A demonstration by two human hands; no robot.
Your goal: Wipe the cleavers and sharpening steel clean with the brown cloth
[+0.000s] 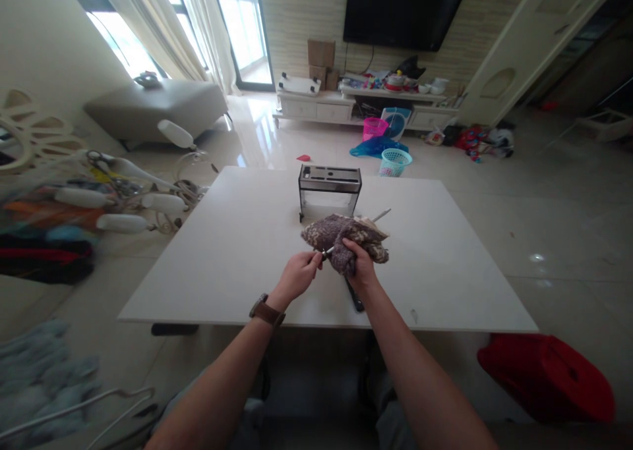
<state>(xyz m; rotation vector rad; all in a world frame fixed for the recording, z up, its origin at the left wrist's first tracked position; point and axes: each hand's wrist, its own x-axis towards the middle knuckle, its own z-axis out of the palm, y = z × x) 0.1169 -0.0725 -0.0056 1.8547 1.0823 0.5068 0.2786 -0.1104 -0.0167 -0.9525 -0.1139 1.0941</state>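
My left hand (302,269) is closed round the dark handle of a slim metal tool (382,215). Its thin shaft runs into a brown and cream patterned cloth (329,229), and its grey tip sticks out on the far right side. Whether it is a knife or a sharpening rod, I cannot tell. With fingers and thumb, my right hand (363,269) grips the bunched cloth around the shaft. Below that hand a black handle (356,298) lies on the table, its other end hidden. Beyond the cloth stands a slotted knife holder (330,176) with dark sides.
The white table (237,259) spans the space before me. Past its far edge are a turquoise basket (394,163), a pink basket (374,128) and a blue plastic bag (373,148). A lamp with white shades (163,203) is at left, a red object (548,377) at right.
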